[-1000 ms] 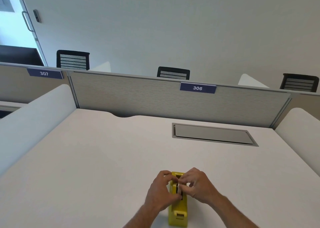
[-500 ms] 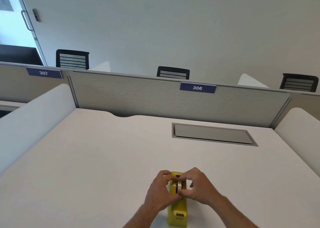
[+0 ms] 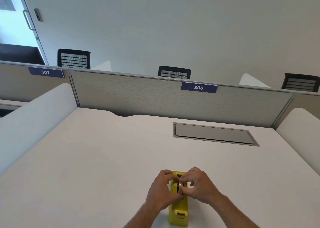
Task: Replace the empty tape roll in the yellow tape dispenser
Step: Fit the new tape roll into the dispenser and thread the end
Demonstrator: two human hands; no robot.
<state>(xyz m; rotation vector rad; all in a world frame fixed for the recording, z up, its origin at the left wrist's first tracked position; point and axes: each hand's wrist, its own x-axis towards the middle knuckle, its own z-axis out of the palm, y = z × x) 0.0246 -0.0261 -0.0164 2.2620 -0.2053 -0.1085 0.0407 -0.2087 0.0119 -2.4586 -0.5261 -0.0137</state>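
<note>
Head view: the yellow tape dispenser stands on the white desk, long axis running toward the person, cutter end nearest. The left hand clamps its left side. The right hand pinches the tape roll in the dispenser's top slot, directly between both hands.

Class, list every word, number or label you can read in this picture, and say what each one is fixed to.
"306": white digits on a dark blue nameplate atop the grey fabric partition.
"307": a matching dark blue plate on the neighbouring partition.
Yellow plastic tape dispenser: no readable marking.
</note>
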